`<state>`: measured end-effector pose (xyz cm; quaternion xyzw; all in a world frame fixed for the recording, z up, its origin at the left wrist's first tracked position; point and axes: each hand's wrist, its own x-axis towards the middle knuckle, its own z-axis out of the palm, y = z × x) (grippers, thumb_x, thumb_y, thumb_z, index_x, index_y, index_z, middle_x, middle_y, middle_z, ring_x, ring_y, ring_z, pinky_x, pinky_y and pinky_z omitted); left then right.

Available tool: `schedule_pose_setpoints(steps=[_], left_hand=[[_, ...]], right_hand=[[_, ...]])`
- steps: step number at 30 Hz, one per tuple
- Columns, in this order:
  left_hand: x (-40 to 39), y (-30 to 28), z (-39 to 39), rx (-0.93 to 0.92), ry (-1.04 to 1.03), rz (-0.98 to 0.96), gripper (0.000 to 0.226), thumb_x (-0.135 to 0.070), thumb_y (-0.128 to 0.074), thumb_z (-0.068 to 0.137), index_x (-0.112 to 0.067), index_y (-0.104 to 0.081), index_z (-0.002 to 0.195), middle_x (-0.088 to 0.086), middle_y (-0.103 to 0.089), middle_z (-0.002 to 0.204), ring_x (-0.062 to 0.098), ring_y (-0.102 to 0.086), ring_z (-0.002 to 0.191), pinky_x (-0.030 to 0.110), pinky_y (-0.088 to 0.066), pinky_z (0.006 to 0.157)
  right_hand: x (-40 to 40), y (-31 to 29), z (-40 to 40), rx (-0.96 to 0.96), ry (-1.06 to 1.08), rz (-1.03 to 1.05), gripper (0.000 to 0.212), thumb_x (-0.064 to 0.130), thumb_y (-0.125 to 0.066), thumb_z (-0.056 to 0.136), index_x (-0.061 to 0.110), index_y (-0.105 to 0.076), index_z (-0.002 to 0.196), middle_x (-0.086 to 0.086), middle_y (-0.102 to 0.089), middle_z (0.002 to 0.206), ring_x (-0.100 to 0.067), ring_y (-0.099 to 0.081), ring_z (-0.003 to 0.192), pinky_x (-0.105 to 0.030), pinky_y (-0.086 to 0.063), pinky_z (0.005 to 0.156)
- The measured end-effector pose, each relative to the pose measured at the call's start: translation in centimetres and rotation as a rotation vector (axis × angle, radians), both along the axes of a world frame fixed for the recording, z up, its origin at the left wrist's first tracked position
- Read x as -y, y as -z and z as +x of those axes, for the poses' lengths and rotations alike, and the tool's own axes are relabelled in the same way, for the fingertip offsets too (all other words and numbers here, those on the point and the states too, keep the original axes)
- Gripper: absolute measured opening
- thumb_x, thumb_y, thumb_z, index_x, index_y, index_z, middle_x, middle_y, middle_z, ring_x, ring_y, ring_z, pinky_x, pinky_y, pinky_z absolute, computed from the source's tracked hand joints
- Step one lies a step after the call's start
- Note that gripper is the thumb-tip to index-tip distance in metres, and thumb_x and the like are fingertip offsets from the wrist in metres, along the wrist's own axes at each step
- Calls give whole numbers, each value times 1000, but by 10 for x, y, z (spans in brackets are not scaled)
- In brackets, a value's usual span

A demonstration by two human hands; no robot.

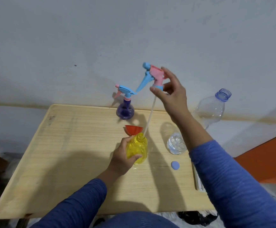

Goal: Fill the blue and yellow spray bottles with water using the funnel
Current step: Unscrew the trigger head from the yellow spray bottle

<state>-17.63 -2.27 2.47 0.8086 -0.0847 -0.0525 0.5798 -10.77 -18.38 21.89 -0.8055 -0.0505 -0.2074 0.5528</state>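
My left hand grips the yellow spray bottle, which stands upright on the wooden table with its neck uncapped. My right hand holds the pink and blue spray head high above it. The head's white dip tube slants down, its tip at the yellow bottle's mouth. A red funnel lies on the table just behind the yellow bottle. The blue spray bottle stands at the table's far edge with its own trigger head on.
A large clear plastic water bottle stands to the right, uncapped, partly hidden by my right forearm. Its blue cap lies on the table near the right edge. A pale wall rises behind the table. An orange surface shows at right.
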Motion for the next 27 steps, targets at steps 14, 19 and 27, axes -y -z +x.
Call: schedule_pose_setpoints(steps=[14, 19, 27], left_hand=[[1, -2, -1, 26, -25, 26, 71, -36, -74, 64, -27, -42, 126, -5, -58, 121, 15, -54, 112, 27, -45, 93], [2, -7, 1, 5, -22, 88, 71, -28, -77, 69, -23, -40, 129, -3, -54, 123, 15, -51, 109, 15, -39, 80], [1, -11, -1, 2, -6, 121, 75, -60, -64, 65, -30, -36, 128, -15, -46, 124, 8, -48, 107, 8, -38, 77]], right_hand=[[21, 101, 19, -548, 328, -428, 46, 20, -62, 81, 16, -49, 125, -15, -63, 109, -32, -57, 102, -29, -41, 76], [20, 144, 14, -716, 310, -447, 40, 16, -56, 84, 13, -47, 123, -18, -60, 112, -35, -56, 102, -29, -38, 72], [28, 167, 18, -808, 291, -465, 40, 21, -53, 91, 7, -43, 127, -24, -53, 122, -38, -55, 108, -29, -38, 75]])
